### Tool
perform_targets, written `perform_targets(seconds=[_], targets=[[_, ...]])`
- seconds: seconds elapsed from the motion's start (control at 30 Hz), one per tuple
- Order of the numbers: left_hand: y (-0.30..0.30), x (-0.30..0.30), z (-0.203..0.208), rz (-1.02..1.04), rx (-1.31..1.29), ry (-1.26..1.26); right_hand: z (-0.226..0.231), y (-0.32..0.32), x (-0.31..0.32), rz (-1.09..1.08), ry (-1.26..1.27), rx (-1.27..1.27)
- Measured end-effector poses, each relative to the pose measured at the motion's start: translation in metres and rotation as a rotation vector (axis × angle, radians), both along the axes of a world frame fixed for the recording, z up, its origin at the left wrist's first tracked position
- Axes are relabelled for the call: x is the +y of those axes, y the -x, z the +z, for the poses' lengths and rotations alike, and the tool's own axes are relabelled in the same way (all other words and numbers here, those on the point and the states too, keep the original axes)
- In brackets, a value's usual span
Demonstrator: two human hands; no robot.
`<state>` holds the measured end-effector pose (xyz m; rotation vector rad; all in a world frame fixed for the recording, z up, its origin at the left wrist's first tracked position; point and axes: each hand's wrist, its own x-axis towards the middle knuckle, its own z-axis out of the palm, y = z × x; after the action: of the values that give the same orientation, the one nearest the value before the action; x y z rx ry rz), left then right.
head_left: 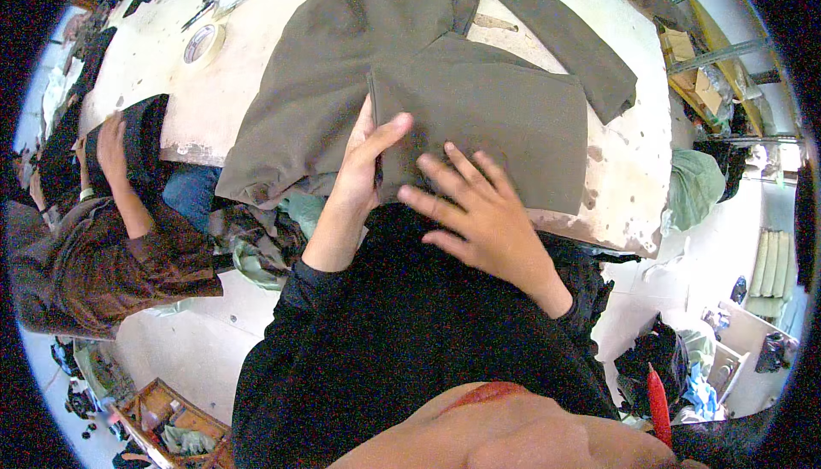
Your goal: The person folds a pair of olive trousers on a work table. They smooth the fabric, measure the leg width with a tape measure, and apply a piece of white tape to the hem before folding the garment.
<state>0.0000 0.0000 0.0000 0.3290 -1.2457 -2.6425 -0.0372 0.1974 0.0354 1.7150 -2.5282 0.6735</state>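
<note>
Stained, pale worktable [248, 54] stretches across the room. At far left, a co-worker's hand [111, 148] rests on black fabric [149, 127] by the table's near edge. Farther along lies a roll of tape [218, 46]. Next comes a grey-brown garment [496, 97], spread over the middle of the table, its lower part at the near edge. At a slit or folded edge in it, the left hand [363, 157] stands with its thumb apart; its other fingers are mostly hidden, so whether they pinch the cloth I cannot tell. Rightward, the right hand [483, 212], slightly blurred, has fingers spread over the garment's lower panel. Pale green cloth [694, 188] hangs beside the table's right end.
</note>
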Motion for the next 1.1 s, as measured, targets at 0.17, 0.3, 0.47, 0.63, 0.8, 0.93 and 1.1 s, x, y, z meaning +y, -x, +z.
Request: perform_targets(seconds=[0.17, 0.3, 0.47, 0.63, 0.8, 0.93, 1.1], targets=[[0.0, -0.005, 0.001, 0.103, -0.126, 0.006, 0.002, -0.006, 0.027, -0.236, -0.003, -0.233], [-0.001, -0.01, -0.003, 0.12, -0.108, -0.045, -0.014, -0.003, 0.034, -0.772, 0.902, -0.308], [-0.003, -0.009, -0.007, 0.131, -0.069, -0.027, -0.025, 0.002, 0.041, -0.552, 0.939, -0.121], [-0.005, -0.011, -0.006, 0.139, -0.08, -0.023, -0.029, 0.002, 0.024, -0.226, 0.778, 0.048], [-0.007, -0.007, 0.001, 0.17, -0.065, -0.043, -0.03, 0.003, 0.007, -0.123, 0.789, 0.034], [-0.009, -0.003, 0.007, 0.165, -0.049, -0.005, -0.026, -0.007, -0.005, -0.1, 0.612, 0.231], [-0.014, 0.0, 0.02, 0.16, -0.033, -0.011, -0.028, -0.01, -0.016, -0.109, 0.625, 0.327]])
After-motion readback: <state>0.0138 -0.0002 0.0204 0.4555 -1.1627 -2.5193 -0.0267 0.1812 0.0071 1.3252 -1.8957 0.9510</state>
